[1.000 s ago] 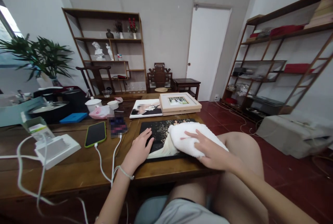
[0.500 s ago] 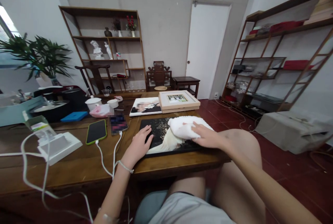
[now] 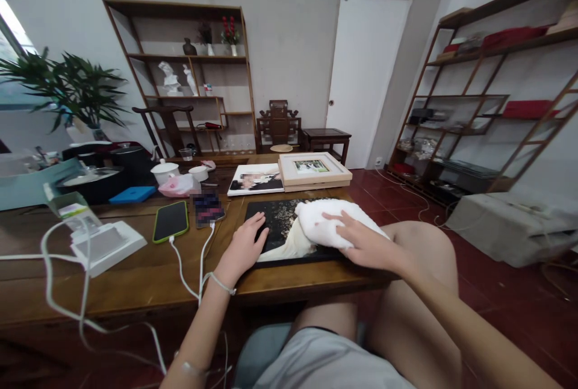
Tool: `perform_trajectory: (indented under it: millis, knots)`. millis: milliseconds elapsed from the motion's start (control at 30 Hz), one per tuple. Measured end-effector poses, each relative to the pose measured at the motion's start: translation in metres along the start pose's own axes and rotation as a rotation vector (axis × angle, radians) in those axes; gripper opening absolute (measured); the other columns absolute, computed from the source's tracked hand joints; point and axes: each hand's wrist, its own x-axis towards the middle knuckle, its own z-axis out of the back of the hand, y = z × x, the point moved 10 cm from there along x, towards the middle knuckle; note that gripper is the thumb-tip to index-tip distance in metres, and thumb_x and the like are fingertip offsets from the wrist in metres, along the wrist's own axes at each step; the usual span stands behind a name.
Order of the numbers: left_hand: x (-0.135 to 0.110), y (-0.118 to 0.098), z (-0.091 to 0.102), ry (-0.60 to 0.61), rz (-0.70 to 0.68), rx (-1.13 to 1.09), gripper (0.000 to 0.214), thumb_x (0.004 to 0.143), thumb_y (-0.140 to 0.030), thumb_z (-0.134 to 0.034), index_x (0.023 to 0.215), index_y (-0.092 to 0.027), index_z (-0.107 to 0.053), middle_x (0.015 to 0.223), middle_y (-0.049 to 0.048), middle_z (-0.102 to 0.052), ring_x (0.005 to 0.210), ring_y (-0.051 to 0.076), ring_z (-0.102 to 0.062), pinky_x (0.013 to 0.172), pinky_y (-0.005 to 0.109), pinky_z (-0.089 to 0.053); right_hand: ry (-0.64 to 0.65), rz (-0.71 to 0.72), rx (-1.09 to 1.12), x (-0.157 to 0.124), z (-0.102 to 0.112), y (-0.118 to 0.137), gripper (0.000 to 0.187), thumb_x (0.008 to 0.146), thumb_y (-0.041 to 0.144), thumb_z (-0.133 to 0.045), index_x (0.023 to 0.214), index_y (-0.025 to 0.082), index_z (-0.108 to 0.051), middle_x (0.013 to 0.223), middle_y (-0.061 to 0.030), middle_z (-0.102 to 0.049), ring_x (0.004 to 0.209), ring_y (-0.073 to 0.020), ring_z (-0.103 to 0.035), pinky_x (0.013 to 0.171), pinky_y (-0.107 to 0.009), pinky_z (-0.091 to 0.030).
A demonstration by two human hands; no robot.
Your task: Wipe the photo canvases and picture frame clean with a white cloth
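A dark picture panel [image 3: 276, 218] with a pale dress-like shape lies flat at the table's near edge. My left hand [image 3: 247, 238] rests on its left side, fingers stretched out and holding nothing. A folded white towel [image 3: 316, 229] covers the panel's right part. Over the towel's right side lies my right hand [image 3: 365, 241], its fingers pressed into the cloth and partly curled on it. Whatever is under the towel is hidden.
Behind the panel lie a white-edged picture [image 3: 255, 179] and a light wooden frame [image 3: 315, 170]. To the left are a green-edged phone [image 3: 170, 222], a second phone [image 3: 206, 208], white cables [image 3: 183, 271] and an opened white box [image 3: 108, 247]. A white lidded cup [image 3: 165, 172] stands farther back.
The right hand has shifted slightly right and down on the towel, and the towel reaches farther right. My left hand stays on the panel. The camera view has tilted a little.
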Motion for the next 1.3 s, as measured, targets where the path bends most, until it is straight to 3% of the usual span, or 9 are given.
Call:
perform_trajectory:
  millis: [167,267,467,700,800,900,1067,1167,1300]
  knots:
    - [0.0,0.001,-0.001,-0.019,-0.018,-0.016,0.043,0.087,-0.03,-0.037,0.12,-0.009,-0.056,0.134,0.0138,-0.049,0.127,0.024,-0.043,0.105,0.042,-0.034,0.06,0.069,0.081,-0.037,0.0,0.029,0.021,0.058,0.004,-0.045,0.07,0.02,-0.051,0.141,-0.0101,-0.038,0.135,-0.0273,-0.02,0.109,-0.052,-0.012]
    - [0.0,0.001,-0.001,-0.021,-0.021,-0.023,0.042,0.087,-0.03,-0.038,0.119,-0.01,-0.057,0.134,0.0133,-0.049,0.127,0.025,-0.042,0.104,0.043,-0.034,0.082,0.071,0.105,-0.036,-0.001,0.022,0.025,0.06,0.005,-0.044,0.077,0.02,-0.055,0.143,-0.0072,-0.036,0.134,-0.0271,-0.022,0.108,-0.049,-0.019]
    - [0.0,0.001,0.0,-0.021,-0.019,-0.031,0.041,0.086,-0.029,-0.038,0.118,-0.012,-0.057,0.134,0.0125,-0.05,0.126,0.025,-0.043,0.104,0.044,-0.035,0.067,-0.074,0.044,0.018,-0.005,-0.035,0.027,0.073,0.016,-0.047,0.098,0.018,-0.057,0.13,-0.0097,-0.05,0.123,-0.0308,-0.039,0.098,-0.045,-0.033]
    - [0.0,0.0,0.0,-0.005,-0.014,-0.013,0.042,0.087,-0.031,-0.037,0.119,-0.012,-0.057,0.134,0.0123,-0.049,0.127,0.025,-0.042,0.104,0.043,-0.034,0.0,-0.117,-0.036,0.078,0.0,-0.067,0.017,0.077,0.018,-0.045,0.087,0.014,-0.057,0.096,-0.0141,-0.062,0.092,-0.0296,-0.054,0.081,-0.04,-0.04]
    - [0.0,0.0,0.0,-0.003,-0.016,-0.004,0.042,0.087,-0.031,-0.036,0.119,-0.011,-0.056,0.135,0.0121,-0.049,0.127,0.024,-0.042,0.105,0.042,-0.034,0.004,-0.107,-0.036,0.074,-0.001,-0.053,0.015,0.075,0.016,-0.044,0.084,0.015,-0.056,0.092,-0.0131,-0.063,0.088,-0.0288,-0.055,0.078,-0.039,-0.04]
    - [0.0,0.0,0.0,-0.012,-0.025,-0.006,0.041,0.088,-0.032,-0.036,0.119,-0.014,-0.057,0.134,0.0101,-0.05,0.126,0.023,-0.043,0.105,0.041,-0.034,0.034,-0.059,-0.013,0.05,-0.002,-0.017,0.013,0.073,0.014,-0.045,0.082,0.017,-0.055,0.093,-0.0107,-0.064,0.095,-0.029,-0.054,0.083,-0.039,-0.039]
    - [0.0,0.002,-0.001,-0.026,-0.029,-0.016,0.041,0.087,-0.031,-0.038,0.119,-0.013,-0.057,0.134,0.0111,-0.05,0.126,0.024,-0.043,0.105,0.042,-0.035,0.14,0.095,0.122,0.003,0.0,0.046,0.021,0.067,0.008,-0.046,0.082,0.02,-0.055,0.124,-0.0089,-0.054,0.126,-0.0287,-0.034,0.098,-0.04,-0.029]
    - [0.001,0.002,-0.002,-0.019,-0.028,-0.019,0.042,0.087,-0.031,-0.037,0.119,-0.012,-0.056,0.134,0.0121,-0.05,0.126,0.024,-0.044,0.105,0.042,-0.035,0.192,0.094,0.142,0.002,0.0,0.043,0.02,0.068,0.01,-0.048,0.085,0.019,-0.056,0.122,-0.0092,-0.055,0.12,-0.0287,-0.042,0.094,-0.039,-0.034]
    - [0.001,0.0,-0.002,-0.002,-0.031,-0.005,0.044,0.087,-0.031,-0.037,0.119,-0.009,-0.056,0.134,0.0132,-0.05,0.126,0.024,-0.043,0.106,0.041,-0.034,0.142,0.007,0.067,0.035,-0.001,0.001,0.013,0.073,0.016,-0.049,0.084,0.018,-0.056,0.096,-0.0085,-0.063,0.097,-0.026,-0.055,0.085,-0.036,-0.04]
